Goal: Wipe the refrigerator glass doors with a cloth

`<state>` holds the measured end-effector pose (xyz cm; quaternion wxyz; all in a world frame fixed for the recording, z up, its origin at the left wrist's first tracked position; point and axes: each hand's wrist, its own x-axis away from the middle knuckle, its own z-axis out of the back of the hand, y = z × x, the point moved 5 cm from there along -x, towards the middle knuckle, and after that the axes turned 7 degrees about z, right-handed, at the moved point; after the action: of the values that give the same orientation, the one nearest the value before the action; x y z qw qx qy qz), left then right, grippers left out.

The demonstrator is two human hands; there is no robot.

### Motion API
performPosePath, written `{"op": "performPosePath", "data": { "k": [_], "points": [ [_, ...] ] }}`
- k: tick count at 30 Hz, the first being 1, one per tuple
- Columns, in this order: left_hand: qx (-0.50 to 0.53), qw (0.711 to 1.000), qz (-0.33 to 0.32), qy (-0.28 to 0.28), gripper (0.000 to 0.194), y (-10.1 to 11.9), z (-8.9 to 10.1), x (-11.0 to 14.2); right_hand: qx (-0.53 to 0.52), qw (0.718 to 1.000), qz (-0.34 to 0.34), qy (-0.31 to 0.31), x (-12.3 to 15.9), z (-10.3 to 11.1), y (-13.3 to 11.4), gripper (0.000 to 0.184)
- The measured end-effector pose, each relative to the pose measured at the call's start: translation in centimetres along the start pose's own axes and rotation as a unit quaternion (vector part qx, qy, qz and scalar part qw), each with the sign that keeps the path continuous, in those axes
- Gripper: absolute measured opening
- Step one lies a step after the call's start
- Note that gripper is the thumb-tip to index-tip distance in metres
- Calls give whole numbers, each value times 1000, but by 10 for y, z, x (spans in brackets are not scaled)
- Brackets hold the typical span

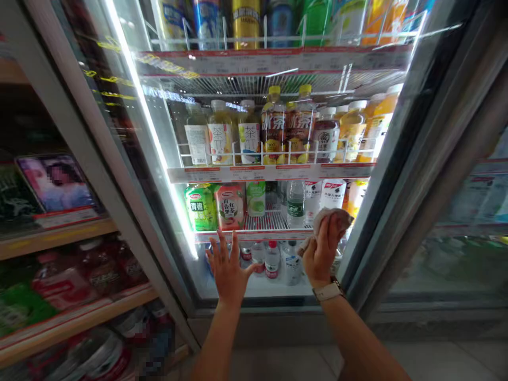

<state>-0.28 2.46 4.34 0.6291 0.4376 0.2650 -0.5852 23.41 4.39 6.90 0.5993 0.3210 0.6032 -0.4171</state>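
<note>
My left hand [228, 267] lies flat with fingers spread on the glass door [166, 159] of a lit drinks fridge, low down in front of the bottom shelves. My right hand [323, 248], with a watch on its wrist, is closed round a crumpled beige cloth [331, 217] and presses it on the same glass near the door's right frame. Behind the glass stand green and pink drink cartons [216, 206], water bottles [296, 203] and small red-capped bottles [272, 259].
Upper fridge shelves hold rows of tea and juice bottles [273, 132] and cans [246, 21]. An open wooden shelf unit [59, 235] with red-liquid bottles stands at the left. A second fridge door [456, 222] is at the right. Tiled floor lies below.
</note>
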Motion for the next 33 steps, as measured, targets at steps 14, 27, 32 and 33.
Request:
{"op": "performPosePath", "data": {
  "k": [14,27,32,33],
  "points": [
    [19,999,-14,21,105,-5,-10,2,-60,962,187,-188,41,-49,-104,61],
    [11,1000,12,2,128,0,-7,1,20,999,-2,-46,22,-6,-8,68],
    [3,1000,5,-2,130,0,-8,3,-5,994,53,-92,41,-33,-63,69],
    [1,1000,-1,-4,129,-1,-8,4,-14,991,78,-111,45,-38,-74,69]
  ]
}}
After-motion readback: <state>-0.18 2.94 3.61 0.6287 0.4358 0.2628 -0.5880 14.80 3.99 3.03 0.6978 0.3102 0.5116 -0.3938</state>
